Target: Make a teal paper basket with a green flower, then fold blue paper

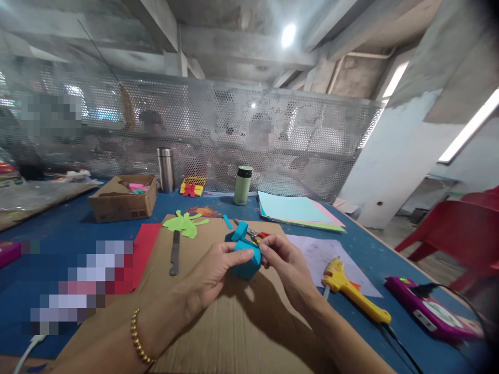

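Observation:
Between my two hands is a small blue paper box (pixel 246 264) with a strip-like loop standing up at its top. My left hand (pixel 224 265) holds it from the left, thumb lying across the upper face. At its right edge the fingers of my right hand (pixel 283 254) are pinched together; the paper they grip is mostly hidden. Just behind the box lie scissors (pixel 265 235) with orange-red handles, partly covered. A small blue paper strip (pixel 227 222) rests near them. Under everything is a brown cardboard sheet (pixel 218 332), with a dark metal blade (pixel 175 253) and green paper cutouts (pixel 186 223) on it.
On the right are a yellow glue gun (pixel 354 293), a purple power box (pixel 431 309) with a cord, and lilac paper (pixel 312 249). Farther back stand coloured paper sheets (pixel 298 209), a green cup (pixel 243 187), a steel flask (pixel 166 171) and a cardboard box (pixel 120 205).

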`<state>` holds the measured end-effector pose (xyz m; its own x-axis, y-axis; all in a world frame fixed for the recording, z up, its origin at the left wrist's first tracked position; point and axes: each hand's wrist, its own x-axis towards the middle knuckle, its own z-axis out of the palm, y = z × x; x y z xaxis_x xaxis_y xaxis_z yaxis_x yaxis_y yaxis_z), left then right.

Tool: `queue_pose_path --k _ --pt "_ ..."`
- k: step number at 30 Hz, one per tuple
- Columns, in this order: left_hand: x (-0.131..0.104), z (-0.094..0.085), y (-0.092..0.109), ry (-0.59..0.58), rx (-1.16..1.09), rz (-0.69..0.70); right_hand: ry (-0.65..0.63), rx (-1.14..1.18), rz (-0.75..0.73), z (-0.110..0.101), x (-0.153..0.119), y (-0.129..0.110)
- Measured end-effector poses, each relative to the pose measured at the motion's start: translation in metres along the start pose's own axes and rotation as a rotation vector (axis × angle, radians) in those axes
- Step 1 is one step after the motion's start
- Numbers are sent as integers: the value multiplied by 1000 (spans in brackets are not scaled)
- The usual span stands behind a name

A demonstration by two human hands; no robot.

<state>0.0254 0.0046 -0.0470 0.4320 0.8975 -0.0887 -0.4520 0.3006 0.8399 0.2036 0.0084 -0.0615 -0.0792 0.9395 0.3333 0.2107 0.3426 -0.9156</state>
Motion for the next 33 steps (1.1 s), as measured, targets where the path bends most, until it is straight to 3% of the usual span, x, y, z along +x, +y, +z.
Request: queue_pose_path --k 3,8,11,15,22,33 --pt "-1 0 1 49 7 4 -1 -144 -104 -3 0 1" --pt "0 -1 -2 72 16 39 15 -408 -505 -8 -3 -6" --pt "2 -3 -3 82 10 65 -3 -492 -619 -9 -6 -12" --pt "2 -4 -3 105 17 68 -6 -542 -688 -10 -8 -13" --pt "0 0 0 28 10 90 -8 -650 -755 -11 -7 -9" --pt "0 1 0 85 84 110 30 -531 -736 -12 -6 -15"
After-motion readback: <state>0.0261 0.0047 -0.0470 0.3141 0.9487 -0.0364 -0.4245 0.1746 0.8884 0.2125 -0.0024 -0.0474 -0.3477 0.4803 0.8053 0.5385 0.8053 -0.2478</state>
